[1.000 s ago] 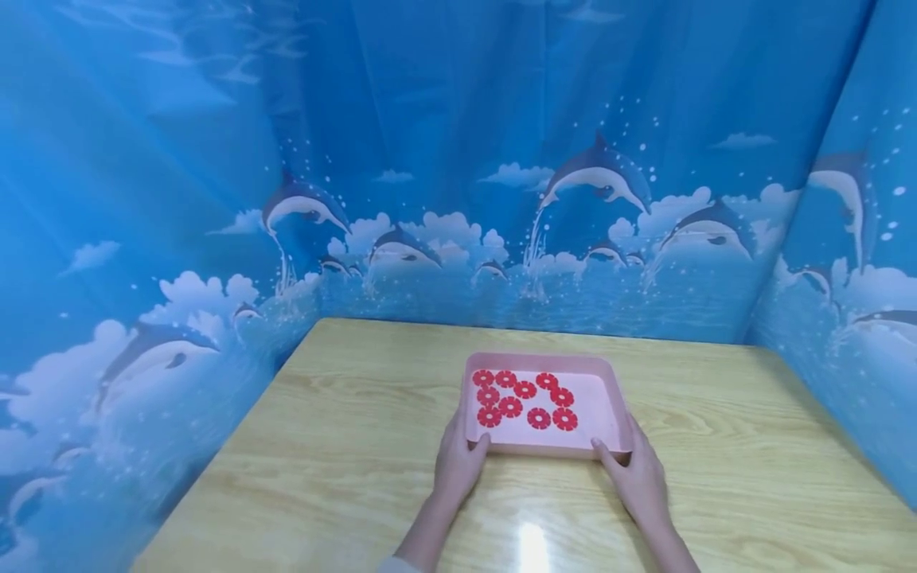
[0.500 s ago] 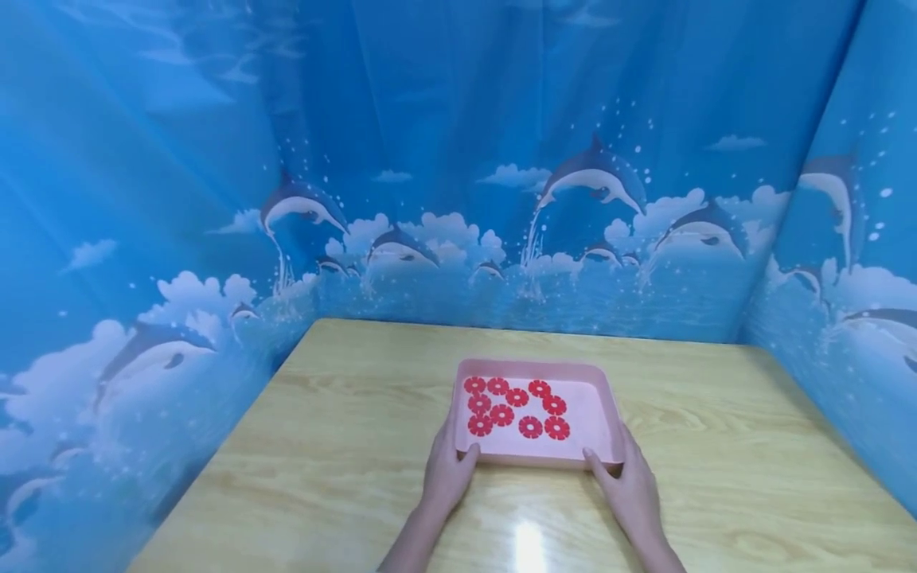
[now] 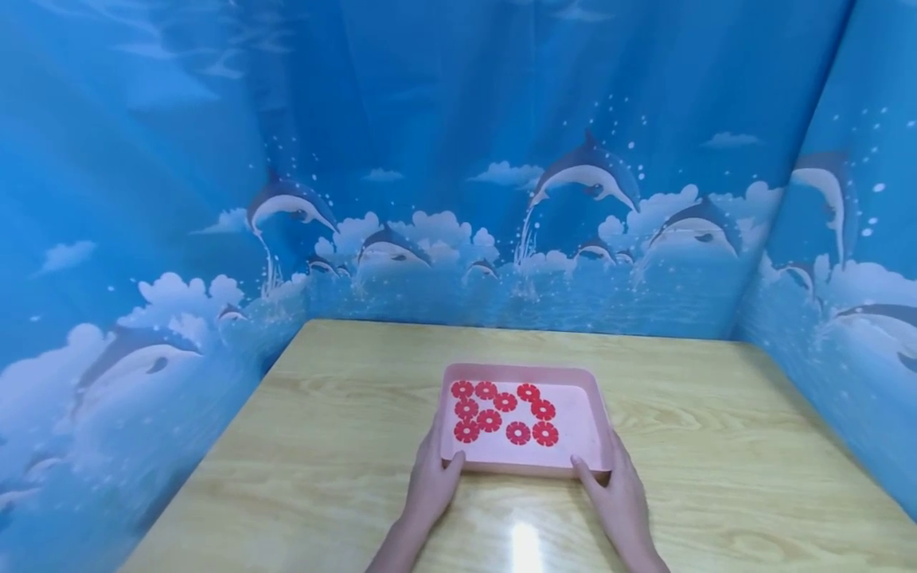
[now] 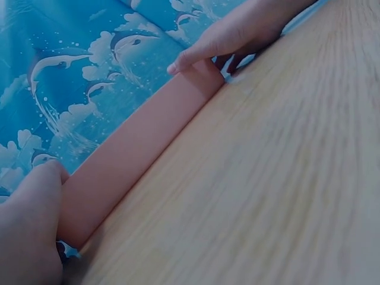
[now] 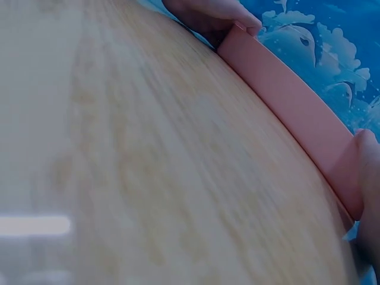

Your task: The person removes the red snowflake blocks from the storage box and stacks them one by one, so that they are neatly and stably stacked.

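Observation:
A shallow pink tray stands near the middle of the table. Scattered inside it, mostly toward its left and centre, lie several red notched discs with pale centres. My left hand holds the tray's front left corner, thumb on the front rim and fingers along the side. At the front right corner my right hand grips in the same way. Both wrist views show the tray's front wall low against the tabletop, with a hand at each end. The discs are hidden there, as are most fingers behind the tray sides.
The wood-grain table extends around the tray on all sides. A blue curtain printed with dolphins and clouds hangs along its back and both sides. A bright light reflection shows on the tabletop in front of the tray.
Both hands have brought the tray a little toward me and to the left, keeping their hold on its corners. The discs keep their arrangement. The head view has shifted slightly.

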### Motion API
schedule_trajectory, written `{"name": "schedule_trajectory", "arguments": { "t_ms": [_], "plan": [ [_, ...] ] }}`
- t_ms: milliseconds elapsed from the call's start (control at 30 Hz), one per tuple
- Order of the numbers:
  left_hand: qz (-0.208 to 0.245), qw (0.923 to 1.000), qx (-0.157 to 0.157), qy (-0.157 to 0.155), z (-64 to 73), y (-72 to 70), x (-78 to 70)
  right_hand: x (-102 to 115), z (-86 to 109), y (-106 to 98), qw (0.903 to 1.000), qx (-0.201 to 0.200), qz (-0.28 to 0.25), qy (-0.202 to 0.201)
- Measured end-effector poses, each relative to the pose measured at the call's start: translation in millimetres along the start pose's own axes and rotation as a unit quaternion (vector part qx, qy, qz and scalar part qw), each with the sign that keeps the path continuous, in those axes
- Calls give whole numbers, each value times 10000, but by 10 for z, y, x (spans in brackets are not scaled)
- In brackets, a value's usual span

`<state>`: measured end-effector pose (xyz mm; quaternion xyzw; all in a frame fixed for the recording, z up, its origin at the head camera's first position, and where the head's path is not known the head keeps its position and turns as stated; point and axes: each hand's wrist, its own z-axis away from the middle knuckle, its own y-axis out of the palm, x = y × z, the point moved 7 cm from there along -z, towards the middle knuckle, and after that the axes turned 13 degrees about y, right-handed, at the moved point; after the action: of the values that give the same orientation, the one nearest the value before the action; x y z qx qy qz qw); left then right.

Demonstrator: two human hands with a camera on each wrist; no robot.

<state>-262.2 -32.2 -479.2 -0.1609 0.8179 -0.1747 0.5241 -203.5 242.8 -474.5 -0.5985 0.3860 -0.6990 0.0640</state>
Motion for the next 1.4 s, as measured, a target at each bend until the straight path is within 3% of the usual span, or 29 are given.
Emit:
{"name": "schedule_trajectory", "arguments": {
  "t_ms": [200, 533, 933, 1233, 1400],
  "plan": [
    [-97, 9997, 79, -193, 25, -69, -12, 27, 44, 25, 10000, 36, 46, 69],
    [-137, 9996, 243, 22, 33, -191, -20, 109, 150, 43, 9999, 29, 113, 91],
    [-191, 9990, 325, 234, 121, -325, 30, 180, 318, 88, 9976, -58, 690, 38],
    [-308, 9989, 349, 41, 175, -376, 59, 184, 377, 138, 9972, -56, 742, -33],
    [-376, 9990, 245, -64, 141, -394, 63, 223, 351, 34, 9987, -308, 382, -154]
  ]
}}
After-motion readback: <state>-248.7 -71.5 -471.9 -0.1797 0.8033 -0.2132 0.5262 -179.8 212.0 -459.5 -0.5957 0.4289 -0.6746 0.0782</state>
